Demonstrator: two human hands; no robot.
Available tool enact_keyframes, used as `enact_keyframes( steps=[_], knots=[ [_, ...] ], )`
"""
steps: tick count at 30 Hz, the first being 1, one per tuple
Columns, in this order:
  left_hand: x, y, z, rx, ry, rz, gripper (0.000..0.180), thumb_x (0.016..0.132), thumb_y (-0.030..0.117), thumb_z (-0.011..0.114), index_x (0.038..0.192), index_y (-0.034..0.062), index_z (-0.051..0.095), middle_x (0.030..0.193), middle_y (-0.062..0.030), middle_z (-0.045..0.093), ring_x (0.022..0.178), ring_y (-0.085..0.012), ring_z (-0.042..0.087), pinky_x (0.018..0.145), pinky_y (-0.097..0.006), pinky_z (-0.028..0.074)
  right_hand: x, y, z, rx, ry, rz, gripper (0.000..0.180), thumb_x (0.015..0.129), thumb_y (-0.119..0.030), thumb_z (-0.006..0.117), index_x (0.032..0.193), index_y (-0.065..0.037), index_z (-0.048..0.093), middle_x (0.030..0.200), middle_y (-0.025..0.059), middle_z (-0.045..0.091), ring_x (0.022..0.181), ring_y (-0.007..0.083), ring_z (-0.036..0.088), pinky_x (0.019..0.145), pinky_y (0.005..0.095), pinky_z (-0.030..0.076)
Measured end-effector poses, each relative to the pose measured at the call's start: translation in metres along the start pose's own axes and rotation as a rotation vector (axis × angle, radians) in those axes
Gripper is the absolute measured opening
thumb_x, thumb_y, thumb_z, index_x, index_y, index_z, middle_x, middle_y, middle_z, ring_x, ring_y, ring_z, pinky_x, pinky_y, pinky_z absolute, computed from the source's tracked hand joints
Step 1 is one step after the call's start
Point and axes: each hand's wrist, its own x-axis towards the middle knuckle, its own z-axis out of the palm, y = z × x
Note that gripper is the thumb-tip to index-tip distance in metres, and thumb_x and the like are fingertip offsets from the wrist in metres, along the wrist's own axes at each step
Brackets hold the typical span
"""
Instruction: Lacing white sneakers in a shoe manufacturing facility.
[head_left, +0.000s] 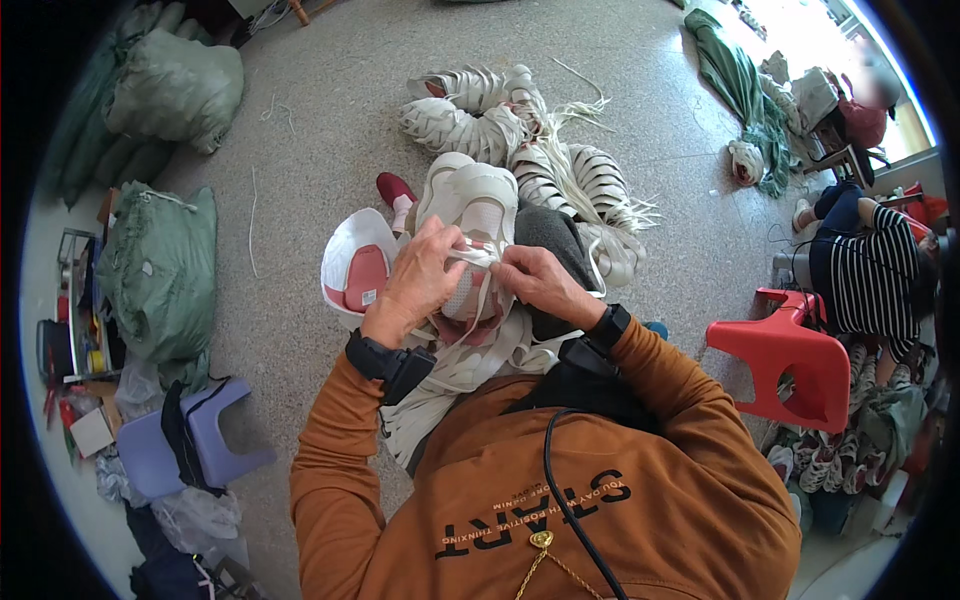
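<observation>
- Lacing a white sneaker upper (470,215) looks to be the step in hand: it lies on the person's lap, toe pointing away.
- Left hand (420,280) rests on the upper's throat, fingers closed together over a flat white lace (478,258).
- Right hand (540,285) pinches the same lace, thumb and fingertips clamped on it just beside the left hand.
- Next, I judge, the lace end must be fed through an eyelet and drawn snug, which calls for a fine pinch and a steady hold.
- Counted: one upper in hand; a second white and pink upper (358,265) just left of it; one heap of stacked uppers (500,125) beyond; one red stool (790,355), one lilac stool (185,440).
</observation>
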Motion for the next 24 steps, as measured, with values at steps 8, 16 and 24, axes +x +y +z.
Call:
enact_keyframes(
  steps=[8,16,24],
  knots=[
    [0.004,-0.021,-0.002,-0.265,-0.083,-0.095,0.014,0.083,0.006,0.066,0.095,0.0009,0.059,0.095,-0.0104,0.054,0.078,-0.0247,0.059,0.071,-0.036,0.050,-0.041,0.005,-0.022,0.286,-0.143,0.093,0.032,0.101,-0.018,0.056,0.072,-0.004,0.055,0.064,-0.0015,0.055,0.055,0.0065,0.049,0.051,0.0241,0.038],
    [-0.011,0.020,-0.003,-0.206,0.133,-0.140,0.018,0.084,0.011,0.069,0.097,0.0030,0.060,0.097,-0.0107,0.055,0.086,-0.0257,0.058,0.079,-0.039,0.049,-0.044,-0.011,0.010,0.156,-0.293,-0.079,0.023,0.100,-0.020,0.060,0.087,0.000,0.059,0.069,0.0096,0.057,0.064,0.0210,0.056,0.060,0.0356,0.047],
    [-0.027,0.041,0.026,0.494,0.088,0.195,0.017,0.078,0.020,0.075,0.086,0.0087,0.064,0.099,-0.0088,0.056,0.102,-0.0260,0.055,0.098,-0.046,0.036,-0.047,-0.005,0.025,0.065,-0.359,-0.226,0.022,0.098,-0.019,0.060,0.087,-0.001,0.058,0.070,0.0160,0.058,0.064,0.0345,0.057,0.061,0.0423,0.047]
  ],
)
